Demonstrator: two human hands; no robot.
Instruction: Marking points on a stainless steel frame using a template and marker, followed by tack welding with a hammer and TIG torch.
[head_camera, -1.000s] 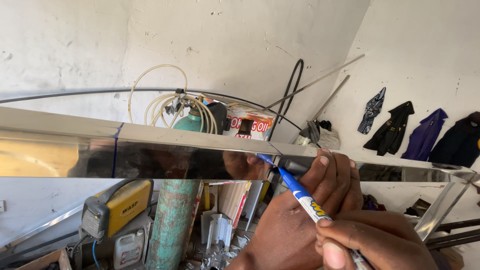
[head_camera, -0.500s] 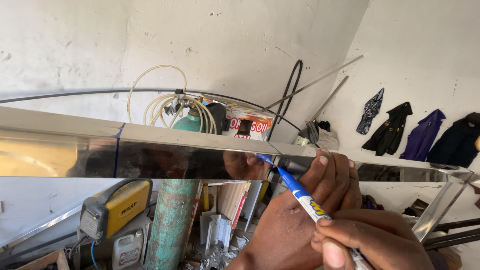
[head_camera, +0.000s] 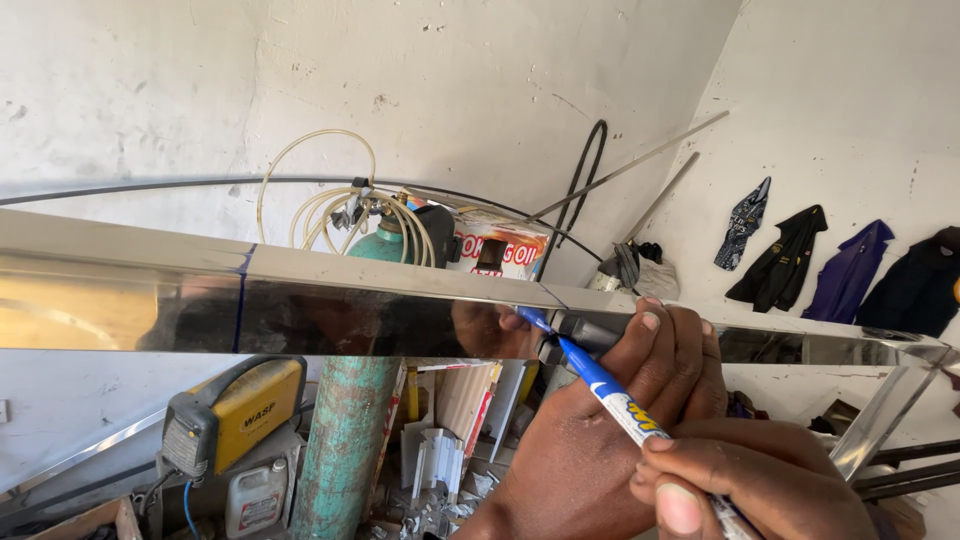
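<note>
While the left hand (head_camera: 640, 390) clasps the mirror-polished steel tube (head_camera: 400, 305), the right hand (head_camera: 750, 480) pinches a blue marker (head_camera: 610, 392), tip touching its face.

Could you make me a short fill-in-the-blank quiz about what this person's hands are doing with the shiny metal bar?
1. The right hand holds a marker whose colour is ____.
2. The marker's tip touches the polished metal tube, which the ____ hand grips beside the tip.
3. Farther left on the tube a thin blue ____ already crosses it.
4. Below the tube stands a teal gas cylinder, and left of it a welding machine coloured ____.

Missing words: blue; left; line; yellow
</note>
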